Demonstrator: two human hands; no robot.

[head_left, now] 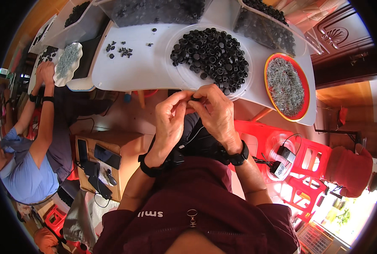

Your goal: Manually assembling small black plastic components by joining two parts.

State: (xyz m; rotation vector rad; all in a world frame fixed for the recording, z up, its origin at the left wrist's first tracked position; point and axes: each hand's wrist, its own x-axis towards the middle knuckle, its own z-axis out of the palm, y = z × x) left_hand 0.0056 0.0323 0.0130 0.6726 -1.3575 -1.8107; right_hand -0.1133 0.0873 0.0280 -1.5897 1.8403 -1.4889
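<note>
My left hand (171, 118) and my right hand (214, 112) meet just in front of the table edge, fingers closed in a pinch. Between the right thumb and fingers shows a small round black plastic cap (194, 98). The left fingertips press against the same spot, and what they pinch is mostly hidden. Right beyond the hands, a heap of black plastic caps (209, 55) lies on a clear round tray (169, 57). To its right stands a red basin with a yellow rim (306, 91), full of thin silvery metal pieces (285, 86).
Small black parts (125, 52) lie scattered on the white table (129, 78). Clear bins (156, 12) of black parts line its far side. At left, another person (31, 173) works beside a white dish (61, 79). Phones lie on a cardboard box (112, 139); red stools (309, 158) stand at right.
</note>
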